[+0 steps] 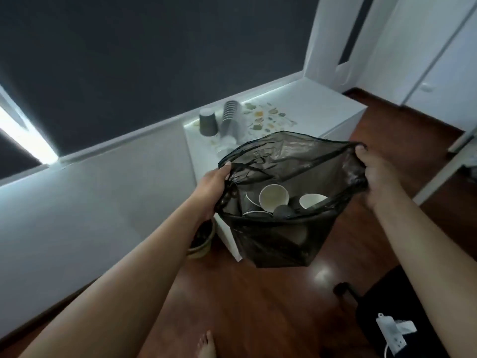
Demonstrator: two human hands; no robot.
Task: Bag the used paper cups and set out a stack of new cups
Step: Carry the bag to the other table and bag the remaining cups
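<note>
A dark see-through plastic bag [278,239] hangs open in front of me above the wooden floor. My left hand [210,188] grips its left rim and my right hand [374,177] grips its right rim. Several used paper cups [273,201], grey outside and white inside, lie at the bottom of the bag. Behind the bag, on a low white cabinet [333,104], stands an upside-down grey cup [207,122] next to a leaning stack of grey cups [229,116]. A few white cups [227,146] sit just beyond the bag's rim.
A patterned mat [268,117] lies on the cabinet top. A small bin with a dark liner [201,240] stands on the floor by the cabinet's corner. A black case with a white tag [392,329] is at the lower right. My bare foot [206,344] shows below.
</note>
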